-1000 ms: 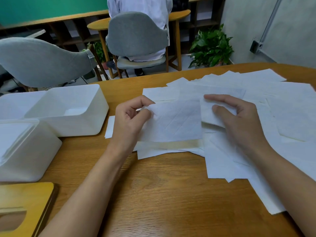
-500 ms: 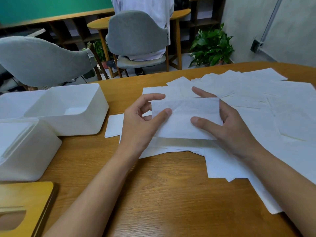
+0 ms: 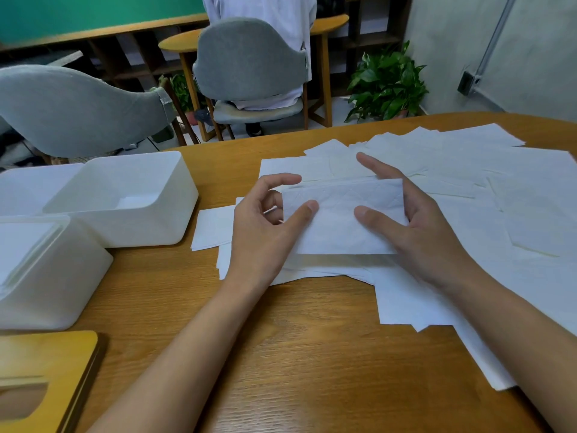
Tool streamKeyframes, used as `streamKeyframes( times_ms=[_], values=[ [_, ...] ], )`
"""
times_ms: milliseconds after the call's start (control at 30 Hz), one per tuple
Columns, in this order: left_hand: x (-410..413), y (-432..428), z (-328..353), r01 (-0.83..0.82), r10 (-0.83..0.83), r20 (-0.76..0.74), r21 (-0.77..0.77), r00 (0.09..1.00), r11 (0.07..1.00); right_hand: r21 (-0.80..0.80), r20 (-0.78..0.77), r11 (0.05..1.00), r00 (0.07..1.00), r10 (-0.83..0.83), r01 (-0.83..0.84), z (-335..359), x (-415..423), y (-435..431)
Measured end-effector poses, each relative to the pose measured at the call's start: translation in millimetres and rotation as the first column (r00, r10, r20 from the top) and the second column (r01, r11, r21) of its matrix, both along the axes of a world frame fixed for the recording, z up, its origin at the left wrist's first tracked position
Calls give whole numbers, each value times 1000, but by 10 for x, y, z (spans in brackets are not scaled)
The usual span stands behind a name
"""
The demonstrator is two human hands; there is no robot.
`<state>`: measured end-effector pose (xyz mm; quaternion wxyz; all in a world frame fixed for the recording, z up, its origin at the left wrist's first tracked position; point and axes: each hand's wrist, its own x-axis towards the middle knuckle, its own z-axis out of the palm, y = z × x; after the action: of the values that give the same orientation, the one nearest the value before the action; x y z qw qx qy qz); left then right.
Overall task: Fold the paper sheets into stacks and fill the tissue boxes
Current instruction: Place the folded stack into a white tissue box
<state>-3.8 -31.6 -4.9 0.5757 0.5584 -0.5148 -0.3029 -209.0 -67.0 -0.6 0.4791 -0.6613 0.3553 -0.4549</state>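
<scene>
Folded sheet (image 3: 340, 228): a white paper rectangle, held between both hands just over the pile at the middle of the table (image 3: 312, 354).
Left hand (image 3: 265, 226): half closed; the thumb lies on the sheet's left end and the fingers curl behind that end, pinching it, with the forefinger arched over the top edge.
Right hand (image 3: 421, 229): half closed; the thumb presses on the sheet's right end and the fingers reach behind it, gripping the paper between them.
Pile (image 3: 312, 271): a few overlapping sheets lying flat under the held one.
Loose sheets (image 3: 499, 189): scattered and overlapping across the right half of the table, from the far edge toward the near edge.
Open box (image 3: 125, 198): white and lidless, on the left side near the far edge.
Second box (image 3: 46, 276): white, at the left edge just in front of the open one; what it holds I cannot tell.
Wooden lid (image 3: 40, 379): slotted, at the near-left corner.
</scene>
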Motion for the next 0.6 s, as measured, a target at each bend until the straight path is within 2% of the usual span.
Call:
streamKeyframes(
  times_ms=[133,200,267,367,500,600],
  values=[
    [11,-14,-7,-63,60,89,28,994,998,31,83,1000,997,1,-3,13,-23,-29],
    [13,-5,40,48,-45,-23,119,999,992,75,156,997,988,17,-29,19,-36,-54],
    [12,8,82,235,-201,-188,183,961,955,123,223,990,974,34,-62,26,-39,-64],
    [32,7,57,376,-307,-314,190,899,907,163,200,984,979,35,-69,24,-30,-65],
    [102,-29,73,345,-263,-321,235,910,909,221,142,975,990,2,-34,23,-22,-75],
    [144,-44,56,273,-208,-249,262,946,926,269,235,954,970,68,-132,45,-34,-75]
  ],
)
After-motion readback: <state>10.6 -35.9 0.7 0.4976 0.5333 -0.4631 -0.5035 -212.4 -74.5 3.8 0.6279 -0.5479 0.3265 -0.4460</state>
